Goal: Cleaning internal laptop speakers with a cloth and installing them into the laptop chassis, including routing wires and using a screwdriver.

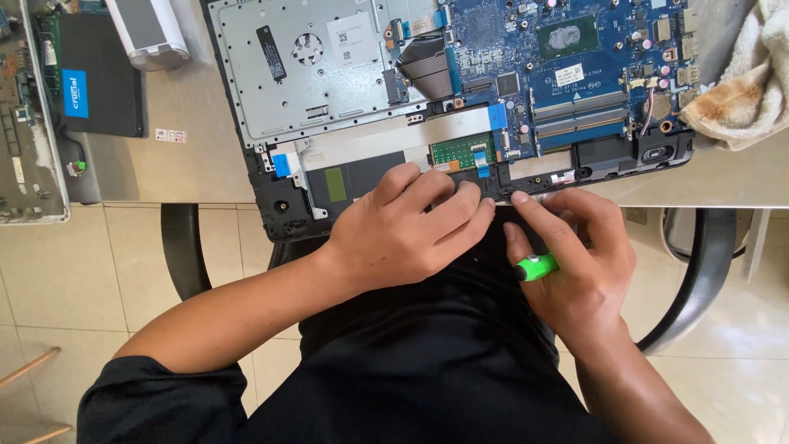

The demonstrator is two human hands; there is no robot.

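An opened laptop [329,90] lies on the table with its blue circuit board [575,66] and grey metal plate exposed. My left hand [407,234] rests fingers-down on the laptop's near edge, beside a small green board [462,151]. My right hand [575,259] grips a screwdriver with a green handle [536,266]; its forefinger touches the laptop's front edge, and the tool's tip is hidden under my fingers.
A black flat drive with a blue label [97,76] lies at the left next to a white cylinder [148,31]. A stained cloth [740,82] sits at the right. Part of another grey panel [25,123] shows at far left. A black chair frame [699,271] surrounds my lap.
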